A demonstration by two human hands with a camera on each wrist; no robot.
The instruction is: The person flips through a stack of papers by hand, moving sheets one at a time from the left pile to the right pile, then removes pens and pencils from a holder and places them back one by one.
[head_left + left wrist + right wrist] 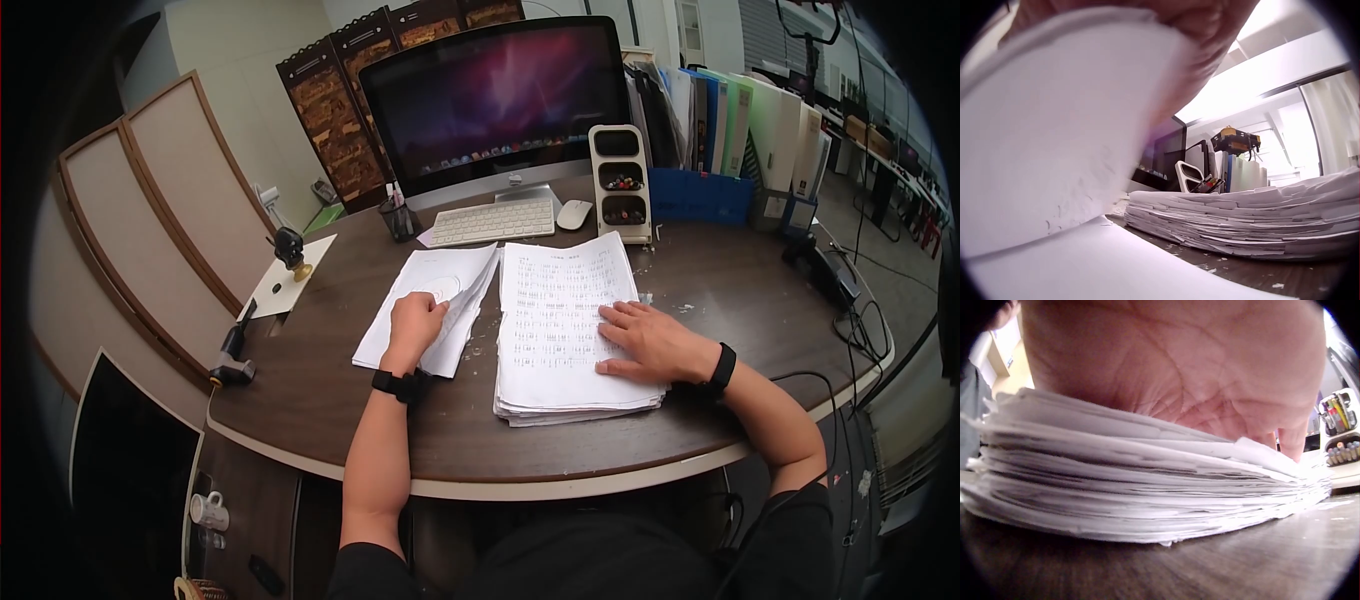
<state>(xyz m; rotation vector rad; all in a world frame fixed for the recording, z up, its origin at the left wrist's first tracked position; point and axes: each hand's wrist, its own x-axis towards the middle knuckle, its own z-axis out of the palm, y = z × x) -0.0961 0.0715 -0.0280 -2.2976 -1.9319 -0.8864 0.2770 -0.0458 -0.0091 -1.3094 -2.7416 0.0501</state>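
Observation:
My left hand [416, 324] grips a white paper sheet [1066, 125] over the thin left pile [388, 312], its fingers curled. In the left wrist view that sheet bends up steeply from the paper beneath it. Beside it lies a thicker paper stack [545, 340], its top page covered in rows of printed marks. My right hand [645, 345] rests palm down on this stack's right side, fingers spread over the top page. Uneven, slightly curled page edges [1147, 462] show below the palm in the right wrist view.
Behind the papers stand a keyboard [492, 221], a mouse [574, 214], a monitor [495, 100] and a white holder [621, 185] with pens. A mesh pen cup [401, 220] is at the back left, binders [735, 120] at the back right. Paper scraps litter the dark desk [440, 430].

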